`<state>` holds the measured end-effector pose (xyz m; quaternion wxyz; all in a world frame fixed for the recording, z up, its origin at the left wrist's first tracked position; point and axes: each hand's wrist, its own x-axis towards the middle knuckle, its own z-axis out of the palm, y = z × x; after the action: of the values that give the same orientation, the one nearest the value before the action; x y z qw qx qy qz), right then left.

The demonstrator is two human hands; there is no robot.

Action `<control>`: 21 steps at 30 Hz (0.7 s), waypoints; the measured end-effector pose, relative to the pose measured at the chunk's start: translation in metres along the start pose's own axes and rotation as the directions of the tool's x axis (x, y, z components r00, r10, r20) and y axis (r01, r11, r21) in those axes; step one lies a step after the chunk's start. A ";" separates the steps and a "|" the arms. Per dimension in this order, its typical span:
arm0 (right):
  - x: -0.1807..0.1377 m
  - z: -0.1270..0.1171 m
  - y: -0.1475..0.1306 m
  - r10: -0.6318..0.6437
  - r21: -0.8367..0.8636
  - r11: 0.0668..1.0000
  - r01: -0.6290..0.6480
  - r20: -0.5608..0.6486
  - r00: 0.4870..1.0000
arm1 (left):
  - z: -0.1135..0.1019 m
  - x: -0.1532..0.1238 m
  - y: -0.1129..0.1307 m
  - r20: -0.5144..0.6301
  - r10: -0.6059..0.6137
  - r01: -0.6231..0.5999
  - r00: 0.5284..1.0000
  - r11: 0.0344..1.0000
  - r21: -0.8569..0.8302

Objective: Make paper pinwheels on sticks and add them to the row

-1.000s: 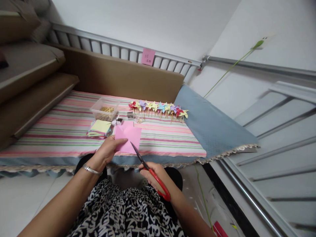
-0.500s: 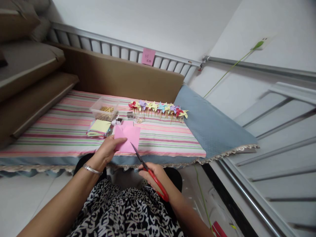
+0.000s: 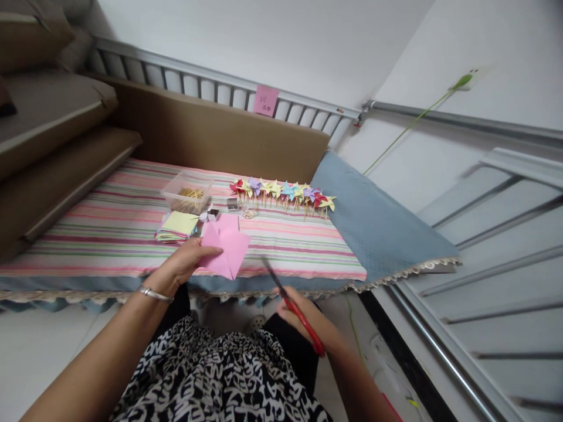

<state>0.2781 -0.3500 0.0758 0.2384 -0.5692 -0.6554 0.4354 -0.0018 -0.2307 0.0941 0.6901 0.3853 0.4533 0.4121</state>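
My left hand [image 3: 187, 262] pinches a pink square of paper [image 3: 226, 249] at its left side, holding it above the front edge of the striped cloth [image 3: 109, 234]. My right hand [image 3: 294, 312] grips red-handled scissors [image 3: 295, 309], blades pointing up and left, now off to the right of the paper and not touching it. The blades look smeared by motion. Behind the paper lie a stack of coloured paper squares [image 3: 177, 227] and a clear box of wooden sticks [image 3: 186, 196].
A row of small paper pinwheels [image 3: 284, 192] lies further back on the cloth. A brown cushion [image 3: 211, 138] stands behind, with a railing and a pink note [image 3: 265, 101]. A blue mat [image 3: 378, 225] covers the right side; metal rails run at right.
My right hand has pulled the scissors away from the pink paper, moving right and down. The paper now shows a slit and has tilted in my left hand.
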 end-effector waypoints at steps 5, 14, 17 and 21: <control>0.033 0.006 -0.023 0.049 0.403 0.910 0.096 -0.335 0.941 | 0.016 -0.005 -0.009 0.185 -0.044 0.013 0.982 0.986 0.164; 0.067 0.030 -0.044 -0.084 0.380 0.900 0.213 -0.328 0.941 | 0.019 -0.005 -0.017 0.285 -0.142 0.082 0.948 0.974 0.213; 0.067 0.033 -0.044 -0.035 0.442 0.869 0.221 -0.392 0.919 | 0.017 -0.004 -0.016 0.287 -0.096 0.094 0.953 0.995 0.022; 0.071 0.037 -0.044 0.011 0.495 0.821 0.285 -0.513 0.858 | 0.023 -0.003 -0.027 0.158 -0.067 0.113 0.985 0.946 -0.304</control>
<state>0.2075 -0.2925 0.0816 0.5841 -0.5166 -0.4577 0.4272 0.0247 -0.2472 0.0779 0.7915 0.2793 0.3480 0.4176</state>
